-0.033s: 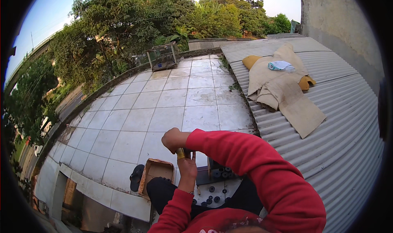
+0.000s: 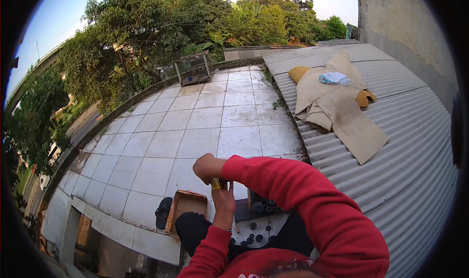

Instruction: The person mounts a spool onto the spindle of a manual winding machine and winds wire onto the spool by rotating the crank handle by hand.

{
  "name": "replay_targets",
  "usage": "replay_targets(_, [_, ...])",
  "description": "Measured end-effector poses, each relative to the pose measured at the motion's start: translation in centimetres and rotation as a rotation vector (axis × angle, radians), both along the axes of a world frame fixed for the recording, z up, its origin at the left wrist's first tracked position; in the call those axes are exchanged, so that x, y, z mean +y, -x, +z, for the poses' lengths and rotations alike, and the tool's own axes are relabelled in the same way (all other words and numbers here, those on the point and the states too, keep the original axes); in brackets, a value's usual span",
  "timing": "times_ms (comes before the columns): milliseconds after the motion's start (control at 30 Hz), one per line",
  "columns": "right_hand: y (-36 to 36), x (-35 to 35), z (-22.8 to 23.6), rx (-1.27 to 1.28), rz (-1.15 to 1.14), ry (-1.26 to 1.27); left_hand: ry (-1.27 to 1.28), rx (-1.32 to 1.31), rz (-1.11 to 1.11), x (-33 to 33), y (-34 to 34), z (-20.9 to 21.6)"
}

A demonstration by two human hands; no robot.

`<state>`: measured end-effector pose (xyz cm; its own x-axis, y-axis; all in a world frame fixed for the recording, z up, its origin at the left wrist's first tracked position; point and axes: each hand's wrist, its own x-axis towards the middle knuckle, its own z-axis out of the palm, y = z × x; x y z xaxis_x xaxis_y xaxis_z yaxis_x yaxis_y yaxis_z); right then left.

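Observation:
My left hand is raised in front of my lap, its fingers around a small yellow and dark object whose kind I cannot make out. My right hand is closed just above it, the forearm crossing from the right. Whatever lies in the right fist is hidden from view. Below and right of the hands, a dark container has several black round pieces with centre holes beside or in it. More black round pieces lie scattered on the tiles between my legs.
An open cardboard box stands left of my knee, with a black flip-flop beside it. White tiles stretch to a low wall and a cage. Corrugated roofing on the right carries beige cloth. A drop lies left.

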<state>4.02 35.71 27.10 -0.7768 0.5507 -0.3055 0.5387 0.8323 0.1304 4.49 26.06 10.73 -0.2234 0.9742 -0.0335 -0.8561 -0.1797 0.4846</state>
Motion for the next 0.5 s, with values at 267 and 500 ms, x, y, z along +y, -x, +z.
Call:
replay_targets(267, [-0.2, -1.3, -0.6, 0.034, -0.026, -0.059, 0.087, -0.003, 0.04, 0.3, -0.3, -0.4])
replay_targets(500, [-0.4, -1.0, -0.8, 0.039, -0.076, -0.055, 0.088, 0.0, 0.047, 0.6, -0.5, -0.1])
